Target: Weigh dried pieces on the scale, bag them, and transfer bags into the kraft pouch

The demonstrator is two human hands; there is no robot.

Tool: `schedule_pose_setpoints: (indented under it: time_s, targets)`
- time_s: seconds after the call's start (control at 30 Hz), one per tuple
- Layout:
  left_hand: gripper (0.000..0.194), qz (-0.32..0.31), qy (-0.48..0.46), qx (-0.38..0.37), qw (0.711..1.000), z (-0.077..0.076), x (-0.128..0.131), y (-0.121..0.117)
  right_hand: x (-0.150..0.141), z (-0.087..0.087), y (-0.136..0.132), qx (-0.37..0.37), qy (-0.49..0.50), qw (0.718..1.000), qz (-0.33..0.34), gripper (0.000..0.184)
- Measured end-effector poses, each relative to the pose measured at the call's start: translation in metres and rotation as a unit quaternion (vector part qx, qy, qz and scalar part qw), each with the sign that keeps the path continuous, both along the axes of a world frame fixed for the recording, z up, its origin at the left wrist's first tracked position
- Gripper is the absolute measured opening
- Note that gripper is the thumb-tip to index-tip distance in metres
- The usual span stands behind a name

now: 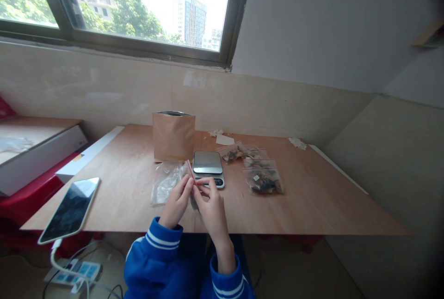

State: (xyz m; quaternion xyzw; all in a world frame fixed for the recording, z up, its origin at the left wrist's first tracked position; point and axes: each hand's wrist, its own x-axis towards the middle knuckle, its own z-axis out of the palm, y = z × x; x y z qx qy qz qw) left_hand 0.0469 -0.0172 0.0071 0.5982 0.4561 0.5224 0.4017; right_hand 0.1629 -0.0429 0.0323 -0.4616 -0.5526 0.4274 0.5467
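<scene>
My left hand (177, 202) and my right hand (211, 209) meet over the near edge of a wooden table (312, 197). Both pinch the red-striped top edge of a small clear zip bag (190, 174) held between them. More clear plastic bags (165, 181) lie flat just left of my hands. A small digital scale (207, 166) sits right behind my fingers, its platform bare. An upright brown paper pouch (173, 136) stands behind the scale, open at the top.
Filled clear bags of dark dried pieces (262, 180) lie right of the scale, another (236, 152) behind them. A phone (71, 209) on a white cable rests at the table's left corner. A power strip (74, 271) lies on the floor. White scraps (225, 139) sit near the wall.
</scene>
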Motion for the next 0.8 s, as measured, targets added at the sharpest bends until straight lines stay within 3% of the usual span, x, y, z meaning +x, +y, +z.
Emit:
schedule_pose_setpoints:
  time_s: [0.27, 0.43, 0.53, 0.63, 0.7, 0.8]
  targets:
    - [0.03, 0.011, 0.067, 0.048, 0.997, 0.006, 0.006, -0.005, -0.007, -0.009, 0.001, 0.03, -0.006, 0.997, -0.069, 0.021]
    - [0.03, 0.119, 0.098, 0.063, 0.986, 0.004, 0.006, -0.008, 0.011, -0.019, 0.01, 0.039, 0.001, 0.971, -0.234, 0.022]
    - [0.033, 0.097, 0.104, 0.048, 0.989, 0.004, -0.001, -0.009, 0.023, -0.02, 0.012, 0.035, 0.036, 0.964, -0.261, 0.024]
    - [0.039, 0.075, 0.04, 0.036, 0.996, -0.003, -0.004, -0.006, 0.02, -0.016, 0.009, 0.05, 0.069, 0.965, -0.25, 0.026]
    - [0.044, 0.097, -0.052, 0.028, 0.994, -0.012, -0.002, -0.001, 0.014, -0.015, 0.009, 0.049, 0.094, 0.965, -0.24, 0.028]
    - [0.054, 0.108, -0.196, -0.051, 0.973, -0.028, 0.004, 0.008, 0.005, -0.019, 0.013, 0.018, 0.133, 0.967, -0.216, 0.033]
